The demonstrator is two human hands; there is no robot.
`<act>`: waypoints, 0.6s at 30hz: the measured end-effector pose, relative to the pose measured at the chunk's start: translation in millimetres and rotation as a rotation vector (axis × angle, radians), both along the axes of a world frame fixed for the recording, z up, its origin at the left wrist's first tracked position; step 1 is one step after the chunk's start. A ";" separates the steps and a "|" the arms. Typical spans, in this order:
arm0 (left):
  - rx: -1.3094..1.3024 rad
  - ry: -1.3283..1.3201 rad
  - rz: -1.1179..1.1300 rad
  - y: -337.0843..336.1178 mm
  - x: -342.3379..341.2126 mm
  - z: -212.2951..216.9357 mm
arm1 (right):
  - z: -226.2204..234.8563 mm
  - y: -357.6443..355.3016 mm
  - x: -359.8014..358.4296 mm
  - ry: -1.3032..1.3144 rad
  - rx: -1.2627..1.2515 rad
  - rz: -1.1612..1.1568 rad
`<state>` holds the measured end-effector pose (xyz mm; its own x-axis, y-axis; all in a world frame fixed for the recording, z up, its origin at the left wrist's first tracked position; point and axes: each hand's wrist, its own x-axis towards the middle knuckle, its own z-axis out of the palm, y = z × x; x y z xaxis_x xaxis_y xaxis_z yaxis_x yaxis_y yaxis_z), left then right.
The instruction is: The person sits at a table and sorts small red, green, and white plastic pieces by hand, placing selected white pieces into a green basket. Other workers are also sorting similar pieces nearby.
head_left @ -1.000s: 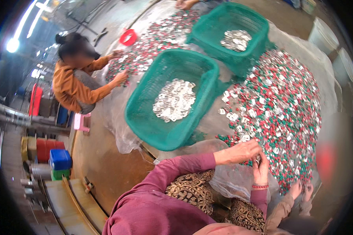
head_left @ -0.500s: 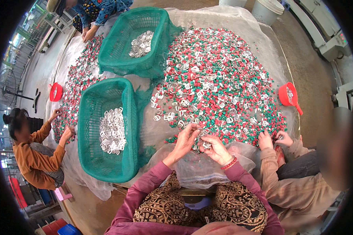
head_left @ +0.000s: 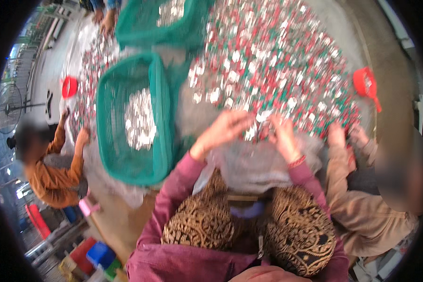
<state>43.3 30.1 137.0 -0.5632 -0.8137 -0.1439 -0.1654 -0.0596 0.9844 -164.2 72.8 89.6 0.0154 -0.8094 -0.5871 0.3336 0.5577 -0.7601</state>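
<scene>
My left hand hovers over the near edge of a heap of small red and green pellets mixed with pale slotted buckles. Its fingers stretch toward the right, slightly apart and smeared by motion. Across a small gap, my right hand, below a red bracelet, has its fingers spread and pointing away from me. Nothing shows plainly in either palm. Several pale pieces lie or fall between the two hands; blur hides which. To my left, a green mesh-lined basket holds a pile of pale buckles.
A second green basket with buckles stands farther off. Red scoops lie at the left and right. Co-workers sit at my left and close on my right; another's hands are at the far left. Translucent sheeting lies under the heap.
The view has tipped, so the heap and baskets sit higher in it, and it is blurred. My hands have parted; the right hand's fingers have opened from around several buckles.
</scene>
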 end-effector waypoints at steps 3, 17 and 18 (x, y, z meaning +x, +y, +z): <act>0.529 0.611 0.039 -2.0 23.1 -28.7 | 12.6 -4.1 11.3 0.096 -0.080 0.196; 0.402 0.234 0.241 7.1 -6.5 -59.0 | 7.5 -4.8 10.0 -0.235 0.066 0.358; 0.110 0.114 0.225 8.3 -9.2 -53.9 | 1.6 -3.7 7.4 -0.263 0.089 0.312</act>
